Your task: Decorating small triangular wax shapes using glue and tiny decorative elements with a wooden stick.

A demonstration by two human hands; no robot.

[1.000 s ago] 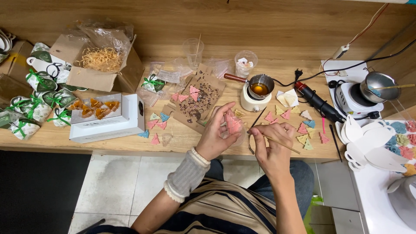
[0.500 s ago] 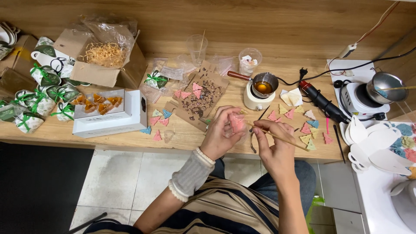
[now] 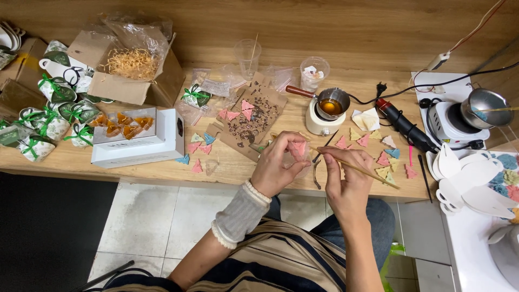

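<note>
My left hand [image 3: 278, 170] pinches a small pink tree-shaped piece [image 3: 298, 148] over the front edge of the wooden bench [image 3: 238, 159]. My right hand [image 3: 346, 181] holds a thin wooden stick [image 3: 359, 170], whose tip points at the pink piece. More pink, blue and yellow tree-shaped pieces [image 3: 378, 146] lie scattered on the bench just beyond my right hand. A small melting pot with amber liquid [image 3: 331, 106] sits on a white warmer behind my hands.
A white box holding orange pieces [image 3: 135, 138] stands to the left, with green-ribboned wrapped cups [image 3: 48, 116] and a cardboard box of straw filler [image 3: 130, 65] beyond. A speckled cardboard sheet [image 3: 254, 116], plastic cups [image 3: 247, 54], a black heat tool [image 3: 403, 127] and a hotplate with a pot [image 3: 476, 111] are at the right.
Both hands stay together at the bench edge; the stick's tip has come closer to the pink piece held in my left hand.
</note>
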